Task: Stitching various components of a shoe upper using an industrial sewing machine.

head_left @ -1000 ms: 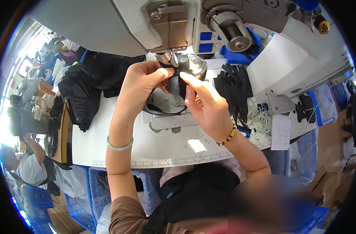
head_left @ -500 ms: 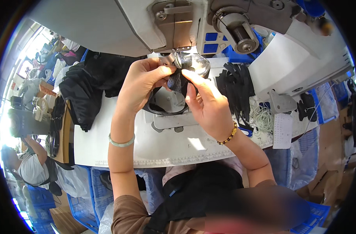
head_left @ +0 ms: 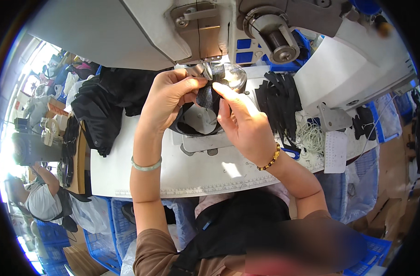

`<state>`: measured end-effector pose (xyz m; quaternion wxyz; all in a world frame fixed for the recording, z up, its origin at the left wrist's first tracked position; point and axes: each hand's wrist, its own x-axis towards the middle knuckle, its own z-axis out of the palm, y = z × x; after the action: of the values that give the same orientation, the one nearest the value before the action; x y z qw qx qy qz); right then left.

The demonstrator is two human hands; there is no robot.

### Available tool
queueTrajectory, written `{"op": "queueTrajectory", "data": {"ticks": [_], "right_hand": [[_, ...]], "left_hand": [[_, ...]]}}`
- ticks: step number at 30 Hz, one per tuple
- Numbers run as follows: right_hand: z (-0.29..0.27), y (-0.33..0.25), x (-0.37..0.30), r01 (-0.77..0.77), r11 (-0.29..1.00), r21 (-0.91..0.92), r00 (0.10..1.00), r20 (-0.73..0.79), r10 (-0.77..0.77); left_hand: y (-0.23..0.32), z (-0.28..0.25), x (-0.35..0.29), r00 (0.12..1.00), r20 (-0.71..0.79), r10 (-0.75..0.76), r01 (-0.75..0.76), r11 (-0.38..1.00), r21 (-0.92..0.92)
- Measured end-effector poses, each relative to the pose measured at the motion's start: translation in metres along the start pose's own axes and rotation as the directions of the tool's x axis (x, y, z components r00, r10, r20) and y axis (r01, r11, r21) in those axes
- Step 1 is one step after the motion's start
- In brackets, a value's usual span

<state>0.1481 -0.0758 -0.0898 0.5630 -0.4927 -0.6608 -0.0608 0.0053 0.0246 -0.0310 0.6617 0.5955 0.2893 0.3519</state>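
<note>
Beneath the head of a white sewing machine (head_left: 187,32), a dark fabric piece (head_left: 205,96) lies at the needle area. My left hand (head_left: 171,96) pinches the fabric's left edge between thumb and forefinger, close to the metal presser parts (head_left: 201,70). From the right, my right hand (head_left: 247,119) presses its extended forefinger onto the same fabric, its other fingers curled. A looped black band (head_left: 196,132) hangs just below, around the machine's arm. The fingertips partly cover the fabric, so its full shape is hidden.
Black fabric pieces (head_left: 97,106) are heaped at the left. Cut black straps (head_left: 280,106) and a tangle of pale cord (head_left: 311,139) lie at the right, near blue-handled scissors (head_left: 291,152). A ruler strip (head_left: 182,191) edges the table. Another person (head_left: 42,202) sits far left.
Both hands keep nearly the same hold at the machine. The whole view has shifted slightly, and the fabric looks a little changed in lie under my fingers.
</note>
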Motion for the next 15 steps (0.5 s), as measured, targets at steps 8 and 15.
{"op": "queueTrajectory", "data": {"ticks": [8, 15], "right_hand": [[-0.0028, 0.0024, 0.0025, 0.017, 1.000, 0.001, 0.999, 0.032, -0.017], [-0.0056, 0.0037, -0.0006, -0.295, 0.816, 0.498, 0.955, 0.145, 0.257]], "left_hand": [[-0.0024, 0.0056, 0.0000, 0.999, -0.035, -0.004, 0.001, 0.997, -0.078], [-0.0095, 0.0013, 0.0023, 0.997, -0.050, 0.062, -0.069, 0.986, -0.152]]}}
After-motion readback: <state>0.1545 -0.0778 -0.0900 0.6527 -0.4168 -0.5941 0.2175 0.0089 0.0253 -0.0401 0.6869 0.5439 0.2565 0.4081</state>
